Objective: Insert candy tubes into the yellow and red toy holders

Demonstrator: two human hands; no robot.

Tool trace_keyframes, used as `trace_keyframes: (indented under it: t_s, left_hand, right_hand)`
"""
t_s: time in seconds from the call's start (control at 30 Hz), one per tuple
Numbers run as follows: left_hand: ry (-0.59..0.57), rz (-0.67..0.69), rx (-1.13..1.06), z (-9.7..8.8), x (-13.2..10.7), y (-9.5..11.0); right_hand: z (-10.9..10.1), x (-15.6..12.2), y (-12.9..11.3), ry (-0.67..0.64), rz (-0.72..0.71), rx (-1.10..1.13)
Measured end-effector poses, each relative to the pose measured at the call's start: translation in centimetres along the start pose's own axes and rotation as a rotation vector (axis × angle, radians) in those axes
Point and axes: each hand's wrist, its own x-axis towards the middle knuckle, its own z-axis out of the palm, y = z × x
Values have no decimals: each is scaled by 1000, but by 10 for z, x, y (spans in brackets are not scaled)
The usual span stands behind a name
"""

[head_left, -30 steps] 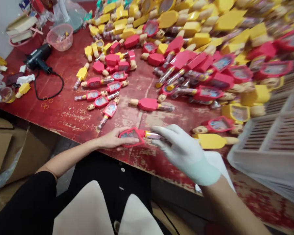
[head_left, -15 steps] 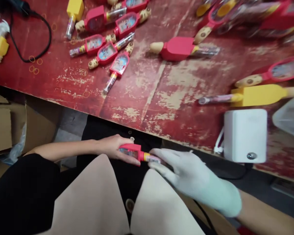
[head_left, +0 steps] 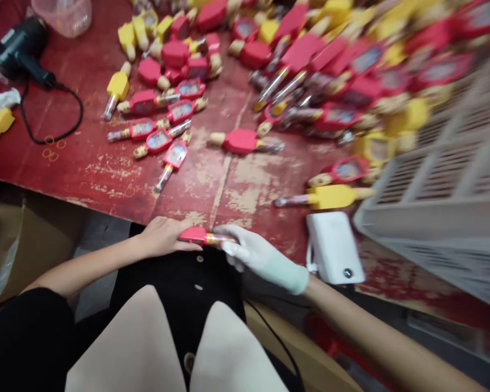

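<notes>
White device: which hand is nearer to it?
Right. The right hand is to the left of the white device; the left hand is farther left.

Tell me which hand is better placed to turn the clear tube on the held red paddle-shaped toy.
Right, probably: the gloved right hand is closed about the end of the clear tube, while the bare left hand holds the red paddle-shaped toy by its body.

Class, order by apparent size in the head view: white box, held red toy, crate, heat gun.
1. Crate
2. White box and heat gun: too alike to rank
3. Held red toy, partly hidden
</notes>
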Motion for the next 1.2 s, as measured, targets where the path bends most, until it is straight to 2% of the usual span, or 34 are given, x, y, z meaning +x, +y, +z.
trace_keyframes:
  t_s: [0.03, 0.1, 0.17, 0.23, 0.33, 0.4, 0.43, 0.5, 0.57, 0.7, 0.8, 0.83, 0.9, 0.97, 1.03, 1.1, 1.2]
  left_hand:
    - [72, -38, 26, -7, 8, -8]
    - [254, -119, 86, -25, 26, -25]
    - [459, -135, 129, -46, 43, -40]
    - [628, -65, 105, -63, 58, -49]
    - [748, 31, -7, -77, 77, -52]
    - [759, 70, -74, -78, 91, -46]
    - [751, 90, -104, -78, 97, -42]
    - [704, 145, -156, -73, 108, -33]
    - [646, 203, -192, -66, 113, -25]
    - [590, 209, -156, -48, 112, -19]
    - [569, 222, -125, -47, 114, -28]
    - [571, 203, -119, -53, 119, -34]
    - [589, 58, -67, -76, 135, -52]
    - [615, -165, 25, -110, 159, -76]
    - [616, -299, 73, -146, 187, -99]
    - [572, -350, 80, -172, 214, -115]
    - [488, -358, 79, -184, 246, -121]
  right_hand:
    - [-11, 8, 5, 90, -32, -8]
    - [-45, 22, 21, 353, -116, -145]
    - [-93, 33, 38, 616, -154, -409]
    - [-149, 44, 51, 813, -128, -678]
    - [-225, 65, 54, 941, -100, -818]
    - [-259, 84, 46, 945, -124, -868]
    - [-269, 93, 41, 937, -138, -904]
    - [-275, 107, 32, 908, -166, -974]
    - [-264, 115, 27, 876, -200, -1030]
    - [-211, 108, 22, 745, -352, -1116]
    - [-179, 97, 21, 650, -541, -1091]
    - [-175, 94, 21, 665, -594, -1033]
    - [-179, 91, 24, 767, -632, -893]
    - [-194, 93, 28, 886, -586, -801]
    - [-211, 96, 32, 913, -509, -780]
    - [-225, 100, 33, 911, -422, -768]
    - [-234, 108, 27, 842, -300, -743]
